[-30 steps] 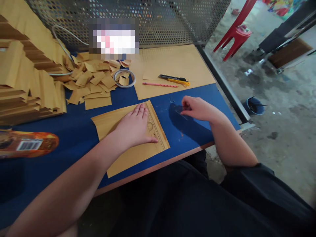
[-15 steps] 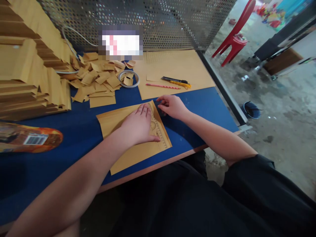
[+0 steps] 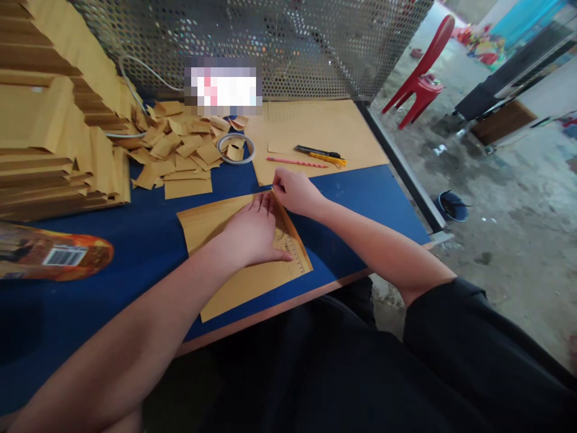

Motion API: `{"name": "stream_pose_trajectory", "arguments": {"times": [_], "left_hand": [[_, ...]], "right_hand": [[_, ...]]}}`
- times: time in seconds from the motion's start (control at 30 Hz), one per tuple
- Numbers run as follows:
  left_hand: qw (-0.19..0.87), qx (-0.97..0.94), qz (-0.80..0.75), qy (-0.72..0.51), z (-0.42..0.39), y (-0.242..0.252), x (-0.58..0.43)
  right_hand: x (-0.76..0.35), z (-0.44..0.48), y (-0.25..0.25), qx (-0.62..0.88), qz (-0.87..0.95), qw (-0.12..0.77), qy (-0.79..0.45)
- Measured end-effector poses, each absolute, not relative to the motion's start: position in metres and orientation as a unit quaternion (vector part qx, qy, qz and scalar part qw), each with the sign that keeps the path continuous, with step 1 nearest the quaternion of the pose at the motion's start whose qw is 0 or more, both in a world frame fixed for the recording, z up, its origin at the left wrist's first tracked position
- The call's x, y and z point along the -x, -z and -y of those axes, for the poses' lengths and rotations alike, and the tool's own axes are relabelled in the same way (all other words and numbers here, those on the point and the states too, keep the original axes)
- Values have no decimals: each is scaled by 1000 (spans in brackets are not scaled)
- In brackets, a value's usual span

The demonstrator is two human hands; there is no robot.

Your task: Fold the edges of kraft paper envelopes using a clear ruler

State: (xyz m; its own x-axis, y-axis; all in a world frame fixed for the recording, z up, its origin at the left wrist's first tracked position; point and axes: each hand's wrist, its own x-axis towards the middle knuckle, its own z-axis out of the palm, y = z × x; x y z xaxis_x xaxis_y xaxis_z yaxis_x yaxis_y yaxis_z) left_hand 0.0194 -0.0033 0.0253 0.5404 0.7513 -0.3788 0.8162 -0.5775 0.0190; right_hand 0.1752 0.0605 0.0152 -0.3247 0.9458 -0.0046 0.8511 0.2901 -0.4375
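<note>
A brown paper sheet [image 3: 225,282] lies on the blue table [image 3: 135,240]. A clear ruler [image 3: 291,246] rests along the sheet's right edge. My left hand [image 3: 252,231] lies flat on the sheet and ruler, fingers stretched out, pressing them down. My right hand [image 3: 293,191] is at the sheet's far right corner, its fingers pinched at the ruler's top end; what they pinch is too small to make out.
Stacks of folded brown paper [image 3: 49,144] stand at the left, with loose scraps [image 3: 180,150] and a tape roll [image 3: 235,148] behind the sheet. A pink pencil [image 3: 295,162] and a yellow cutter [image 3: 322,154] lie on a large brown sheet [image 3: 315,126]. A perforated metal screen [image 3: 270,42] closes the back. An orange packet [image 3: 49,255] lies at the left.
My right hand has moved left from the bare blue table to the far corner of the sheet by the ruler. My left hand has stayed pressed on the ruler.
</note>
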Motion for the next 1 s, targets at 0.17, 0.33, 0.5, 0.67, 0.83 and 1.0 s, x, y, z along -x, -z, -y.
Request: {"name": "stream_pose_trajectory", "arguments": {"times": [0.17, 0.33, 0.5, 0.67, 0.83, 1.0], "left_hand": [[110, -871, -453, 157, 1, -20, -20], [107, -872, -448, 168, -1, -21, -21], [101, -864, -454, 192, 1, -28, -23], [104, -872, -452, 156, 1, -19, -19], [118, -874, -447, 147, 0, -20, -17], [99, -877, -447, 146, 2, -28, -19]], "right_hand": [[-171, -54, -22, 564, 806, 68, -166], [-171, -33, -29, 563, 810, 38, -158], [-178, 5, -33, 571, 804, -3, -165], [-177, 23, -30, 573, 805, -47, -148], [-168, -11, -25, 577, 805, 0, -137], [-156, -47, -19, 590, 794, 48, -141]]}}
